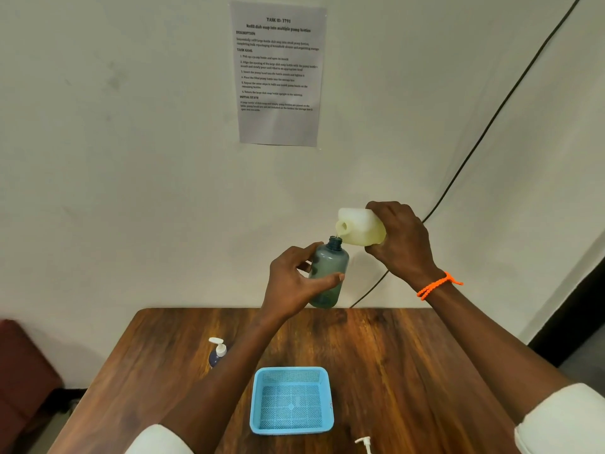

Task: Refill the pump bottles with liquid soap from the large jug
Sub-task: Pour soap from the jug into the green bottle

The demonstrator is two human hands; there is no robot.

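Note:
My left hand (294, 283) grips a grey-green translucent pump bottle (329, 273), upright and raised above the far edge of the table, with its neck uncapped. My right hand (401, 240) holds the white jug (358, 227) tipped on its side, its open spout just above and right of the bottle's mouth. Yellowish soap shows inside the jug. A second, dark blue bottle with a white pump head (216, 352) stands on the table at the left. A loose white pump head (365, 444) lies at the near edge.
A blue mesh basket (291, 427) with nothing in it sits on the brown wooden table (409, 371) near me. A printed task sheet (278, 73) hangs on the wall, and a black cable (484, 132) runs down it at the right.

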